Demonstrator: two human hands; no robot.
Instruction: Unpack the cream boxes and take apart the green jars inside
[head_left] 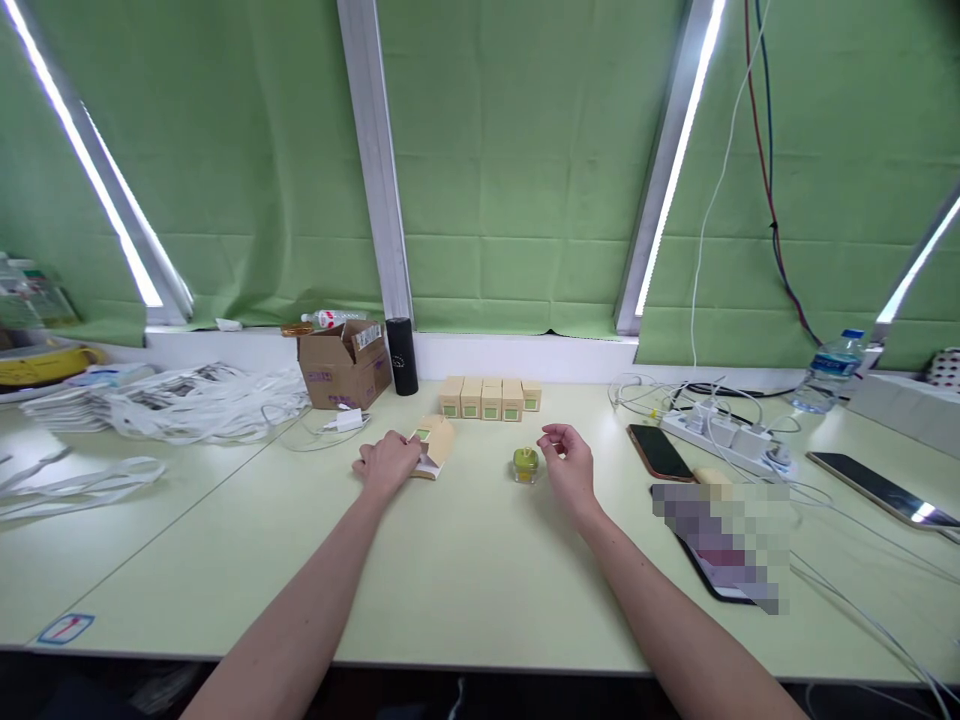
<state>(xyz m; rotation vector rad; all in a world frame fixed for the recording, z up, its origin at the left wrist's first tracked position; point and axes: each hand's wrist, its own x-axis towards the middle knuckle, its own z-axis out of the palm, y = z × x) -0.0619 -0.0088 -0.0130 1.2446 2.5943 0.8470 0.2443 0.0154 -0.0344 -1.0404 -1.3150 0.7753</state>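
Note:
My left hand (390,462) is closed on the left side of a small tan carton (437,440), which lies on the table with its flap open toward the right. Just right of the middle stands a small glass jar (526,464) with green in it. Beside the jar, on its right, is my right hand (568,468), its fingers curled with thumb and fingertips near each other; whether anything small is between them cannot be made out. Several small tan boxes (491,398) with green labels stand in a row behind the jar.
A brown cardboard box (345,372) and a black cylinder (402,357) stand at the back left, with white straps (210,400) farther left. To the right are phones (660,452), a power strip (720,440), cables and a water bottle (829,372).

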